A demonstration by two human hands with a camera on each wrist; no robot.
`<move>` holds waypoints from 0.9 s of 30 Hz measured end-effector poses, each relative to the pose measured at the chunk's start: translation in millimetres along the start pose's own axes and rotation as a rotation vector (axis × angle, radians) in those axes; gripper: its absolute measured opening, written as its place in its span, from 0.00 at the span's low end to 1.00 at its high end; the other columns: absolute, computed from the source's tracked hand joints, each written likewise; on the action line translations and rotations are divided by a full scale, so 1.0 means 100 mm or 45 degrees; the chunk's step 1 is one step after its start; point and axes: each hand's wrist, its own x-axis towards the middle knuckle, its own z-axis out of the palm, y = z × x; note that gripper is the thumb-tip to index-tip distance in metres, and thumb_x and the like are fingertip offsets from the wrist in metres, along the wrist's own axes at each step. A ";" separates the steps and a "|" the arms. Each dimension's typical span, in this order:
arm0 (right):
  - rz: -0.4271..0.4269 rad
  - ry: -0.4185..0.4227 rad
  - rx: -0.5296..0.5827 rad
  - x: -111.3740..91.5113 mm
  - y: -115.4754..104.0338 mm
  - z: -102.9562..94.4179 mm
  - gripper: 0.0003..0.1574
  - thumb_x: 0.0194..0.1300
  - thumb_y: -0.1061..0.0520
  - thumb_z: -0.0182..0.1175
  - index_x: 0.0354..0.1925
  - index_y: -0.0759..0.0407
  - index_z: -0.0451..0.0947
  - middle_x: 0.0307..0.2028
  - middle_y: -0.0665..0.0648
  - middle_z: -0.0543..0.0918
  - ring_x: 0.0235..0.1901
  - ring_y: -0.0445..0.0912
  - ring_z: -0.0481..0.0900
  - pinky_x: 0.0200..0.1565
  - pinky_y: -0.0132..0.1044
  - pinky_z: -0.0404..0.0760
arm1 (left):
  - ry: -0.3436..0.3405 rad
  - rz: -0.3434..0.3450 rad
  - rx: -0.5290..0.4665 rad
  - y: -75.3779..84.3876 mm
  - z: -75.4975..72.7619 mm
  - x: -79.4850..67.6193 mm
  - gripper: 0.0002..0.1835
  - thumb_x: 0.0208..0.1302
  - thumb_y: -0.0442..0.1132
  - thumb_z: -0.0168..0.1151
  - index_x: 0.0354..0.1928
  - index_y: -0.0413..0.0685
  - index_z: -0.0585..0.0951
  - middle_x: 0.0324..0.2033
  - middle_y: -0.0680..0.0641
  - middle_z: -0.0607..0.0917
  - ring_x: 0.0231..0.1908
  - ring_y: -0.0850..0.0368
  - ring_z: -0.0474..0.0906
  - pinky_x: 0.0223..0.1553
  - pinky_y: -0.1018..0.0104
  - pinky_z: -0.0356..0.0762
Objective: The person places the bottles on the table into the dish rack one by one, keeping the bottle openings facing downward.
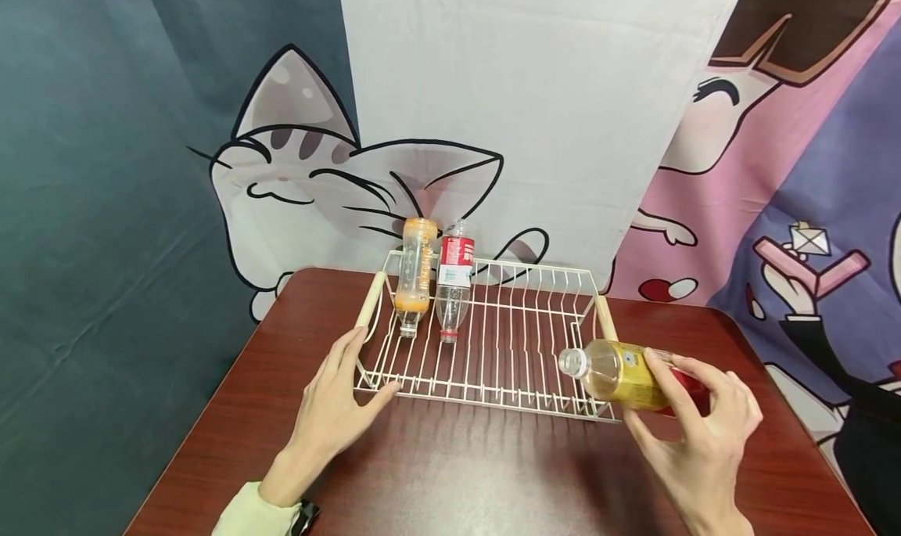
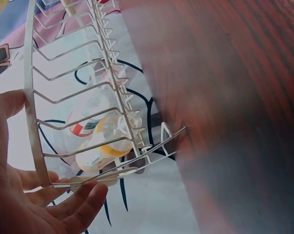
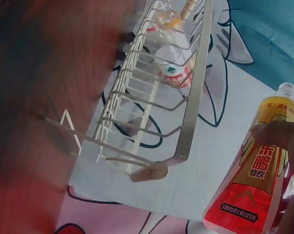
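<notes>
A white wire dish rack (image 1: 486, 305) with pale handles sits on the table. My left hand (image 1: 336, 399) is at its front left corner, fingers extended along the side and thumb at the front rail (image 2: 30, 63). To the right of the rack, my right hand (image 1: 697, 434) grips a plastic bottle (image 1: 629, 372) with a yellow and red label; the bottle lies sideways, its uncapped neck pointing left. The red lower label (image 3: 239, 202) shows in the right wrist view. Two bottles lean neck-down in the rack: an orange-marked bottle (image 1: 417, 274) and a red-labelled bottle (image 1: 456, 278).
A dark red wooden table (image 1: 479, 473) carries the rack. Behind it hangs a cloth (image 1: 535, 90) printed with a cartoon cat and figures, close to the rack's back edge. A dark band (image 1: 304, 516) circles the left wrist below a pale sleeve (image 1: 256, 512).
</notes>
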 end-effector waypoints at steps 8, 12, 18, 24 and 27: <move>-0.092 -0.055 0.006 0.01 -0.06 0.06 0.31 0.76 0.36 0.63 0.56 0.60 0.91 0.51 0.76 0.83 0.51 0.70 0.75 0.75 0.56 0.54 | 0.110 0.110 0.072 0.06 -0.02 0.02 0.54 0.62 0.63 0.78 0.83 0.45 0.69 0.77 0.41 0.73 0.73 0.37 0.71 0.67 0.32 0.72; -0.116 -0.059 0.029 0.05 -0.16 0.11 0.30 0.77 0.38 0.62 0.54 0.61 0.91 0.50 0.76 0.82 0.51 0.70 0.74 0.76 0.54 0.52 | 0.205 0.237 0.064 0.18 -0.05 0.04 0.52 0.60 0.61 0.77 0.81 0.43 0.72 0.74 0.39 0.76 0.71 0.36 0.72 0.70 0.35 0.68; -0.145 -0.089 0.050 0.05 -0.22 0.16 0.27 0.77 0.40 0.62 0.54 0.59 0.91 0.50 0.75 0.82 0.51 0.70 0.75 0.77 0.53 0.51 | 0.189 0.353 -0.100 0.47 -0.09 0.09 0.50 0.58 0.58 0.82 0.80 0.49 0.75 0.73 0.44 0.79 0.69 0.41 0.78 0.66 0.37 0.78; -0.165 -0.125 0.057 -0.01 -0.22 0.19 0.27 0.78 0.40 0.60 0.56 0.58 0.91 0.50 0.74 0.83 0.52 0.68 0.76 0.77 0.52 0.51 | 0.046 0.490 -0.326 0.97 -0.04 0.22 0.51 0.56 0.57 0.86 0.80 0.54 0.75 0.73 0.49 0.80 0.72 0.48 0.78 0.69 0.42 0.79; -0.178 -0.129 0.071 -0.03 -0.24 0.22 0.26 0.77 0.42 0.60 0.56 0.57 0.91 0.50 0.73 0.83 0.51 0.68 0.76 0.78 0.53 0.52 | -0.066 0.543 -0.417 1.22 0.00 0.28 0.52 0.56 0.59 0.86 0.81 0.56 0.74 0.74 0.51 0.79 0.73 0.52 0.77 0.72 0.45 0.77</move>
